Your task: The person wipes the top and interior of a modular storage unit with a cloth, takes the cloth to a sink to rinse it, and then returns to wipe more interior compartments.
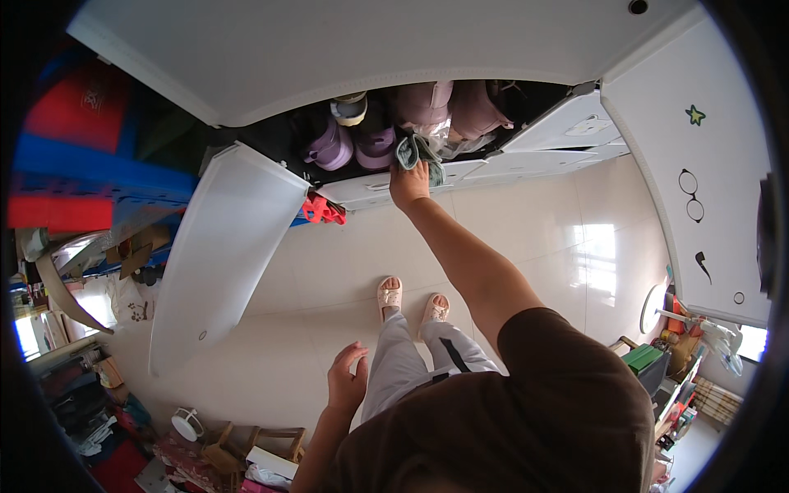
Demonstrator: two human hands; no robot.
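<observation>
My right hand (410, 185) reaches into an open compartment of a white panelled cabinet and grips a rolled or folded grey-green fabric item (435, 171). The exact kind of that item cannot be told. Left of it in the compartment stand purple shoes (333, 148), with a white-and-yellow shoe (349, 112) above them. Pink shoes (425, 103) and crumpled clear plastic (471, 146) lie beyond and to the right. My left hand (347, 379) hangs beside my left leg, holding nothing, its thumb apart from its loosely curled fingers.
A white door panel (225, 246) swings out at the left; another (696, 154) with printed drawings stands at the right. Blue-and-red shelving (98, 166) is at far left. A red cloth (325, 209) lies by the cabinet's foot. Wooden stools (246, 444) stand behind me on the tiled floor (296, 277).
</observation>
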